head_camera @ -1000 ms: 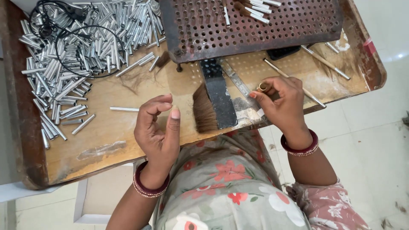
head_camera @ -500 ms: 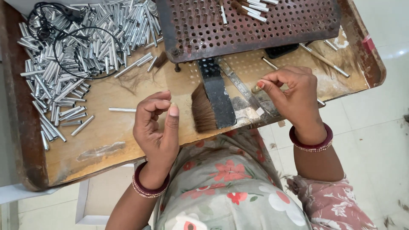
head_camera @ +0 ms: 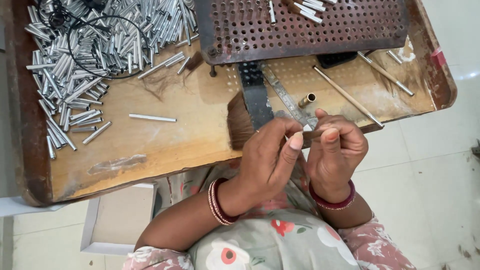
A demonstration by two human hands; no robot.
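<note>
Brown tuft: a small dark bundle of brush hair is pinched between both hands, just off the near edge of the wooden worktop.
Change: the left hand, apart a second ago, has met the right hand.
Grip: both closed on the tuft, fingertips touching.
Meaning: two-handed shaping looks under way.
Nearby: brass ferrule, pile of silver metal tubes.

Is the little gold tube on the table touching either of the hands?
Apart. The head view shows the gold tube lying on bare wood, with a clear strip of table between it and the right hand below.
</note>
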